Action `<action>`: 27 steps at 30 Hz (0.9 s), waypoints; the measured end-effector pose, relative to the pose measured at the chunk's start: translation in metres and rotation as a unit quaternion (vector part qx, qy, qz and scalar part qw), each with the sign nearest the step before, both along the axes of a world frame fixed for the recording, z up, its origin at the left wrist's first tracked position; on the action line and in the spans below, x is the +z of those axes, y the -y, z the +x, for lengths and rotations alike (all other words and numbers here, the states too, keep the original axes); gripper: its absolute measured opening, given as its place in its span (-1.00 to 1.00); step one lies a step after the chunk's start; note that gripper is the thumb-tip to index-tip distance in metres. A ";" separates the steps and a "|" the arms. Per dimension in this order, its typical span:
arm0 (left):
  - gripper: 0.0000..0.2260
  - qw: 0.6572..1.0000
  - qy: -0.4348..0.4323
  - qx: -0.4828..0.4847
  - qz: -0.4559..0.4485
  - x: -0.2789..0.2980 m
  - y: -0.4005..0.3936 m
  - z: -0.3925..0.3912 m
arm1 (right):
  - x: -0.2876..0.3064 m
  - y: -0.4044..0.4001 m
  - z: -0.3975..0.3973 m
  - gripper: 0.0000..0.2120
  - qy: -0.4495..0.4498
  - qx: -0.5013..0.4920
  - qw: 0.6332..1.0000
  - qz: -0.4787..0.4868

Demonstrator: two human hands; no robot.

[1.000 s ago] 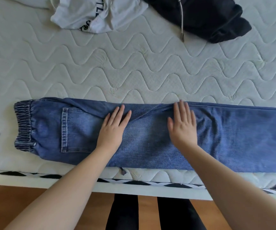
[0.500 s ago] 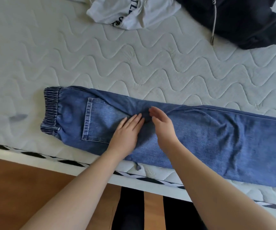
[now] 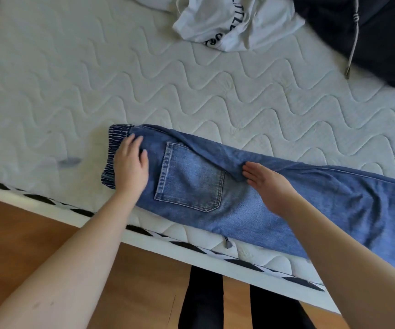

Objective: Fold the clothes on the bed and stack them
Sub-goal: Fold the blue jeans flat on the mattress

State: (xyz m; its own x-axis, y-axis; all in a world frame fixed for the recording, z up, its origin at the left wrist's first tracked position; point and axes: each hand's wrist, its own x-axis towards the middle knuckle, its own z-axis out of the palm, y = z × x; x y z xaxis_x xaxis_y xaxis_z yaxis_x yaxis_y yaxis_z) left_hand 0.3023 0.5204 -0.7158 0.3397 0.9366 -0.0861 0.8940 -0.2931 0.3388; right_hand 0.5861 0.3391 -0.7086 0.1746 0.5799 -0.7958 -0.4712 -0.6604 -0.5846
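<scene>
Jeans [image 3: 263, 205] lie lengthwise along the bed [image 3: 97, 91] edge; left hand [image 3: 131, 167] has slid to the waistband, right hand [image 3: 269, 184] flat mid-leg, both grips open, smoothing before the fold.

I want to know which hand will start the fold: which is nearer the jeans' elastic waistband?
Left. The left hand rests on the waistband; the right hand lies beyond the back pocket.
</scene>
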 end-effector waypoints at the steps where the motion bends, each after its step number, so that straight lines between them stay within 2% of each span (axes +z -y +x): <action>1: -0.64 1.000 -0.001 0.004 0.000 -0.001 -0.006 -0.009 | -0.001 -0.001 -0.003 -0.58 -0.013 -0.003 1.000 0.008; 4: -0.58 0.999 0.009 -0.030 0.010 -0.004 -0.013 -0.024 | -0.009 -0.003 -0.011 -0.58 -0.039 -0.036 0.998 0.028; 5: -0.55 1.000 0.019 -0.012 0.008 -0.005 -0.014 -0.025 | -0.011 -0.004 -0.012 -0.59 -0.058 -0.057 0.996 0.024; 7: -0.51 0.994 0.049 0.094 -0.013 -0.008 -0.017 -0.029 | -0.016 -0.007 -0.014 -0.54 -0.079 -0.087 0.993 0.007; 9: -0.45 0.972 0.073 0.213 -0.072 -0.011 -0.023 -0.036 | -0.018 -0.009 -0.016 -0.52 -0.069 -0.088 0.994 -0.003; 11: -0.47 0.951 0.085 0.263 -0.141 -0.013 -0.031 -0.043 | -0.020 -0.010 -0.017 -0.52 -0.070 -0.089 0.994 -0.003; 16: -0.49 0.936 0.059 0.251 -0.241 -0.005 -0.051 -0.056 | -0.024 -0.009 -0.016 -0.52 -0.074 -0.079 0.994 -0.006; 20: -0.71 0.877 0.163 0.274 -0.359 0.015 -0.057 -0.052 | -0.025 -0.008 -0.017 -0.52 -0.051 -0.061 0.997 -0.017; 21: -0.71 0.872 0.178 0.266 -0.371 0.024 -0.058 -0.049 | -0.025 -0.009 -0.017 -0.52 -0.046 -0.056 0.997 -0.022; 24: -0.64 0.897 0.141 0.190 -0.373 0.058 -0.056 -0.037 | -0.025 -0.012 -0.013 -0.51 -0.032 -0.055 0.997 -0.036; 27: -0.70 0.906 0.132 0.127 -0.381 0.106 -0.040 -0.013 | -0.023 -0.014 -0.009 -0.46 -0.048 -0.056 0.996 -0.040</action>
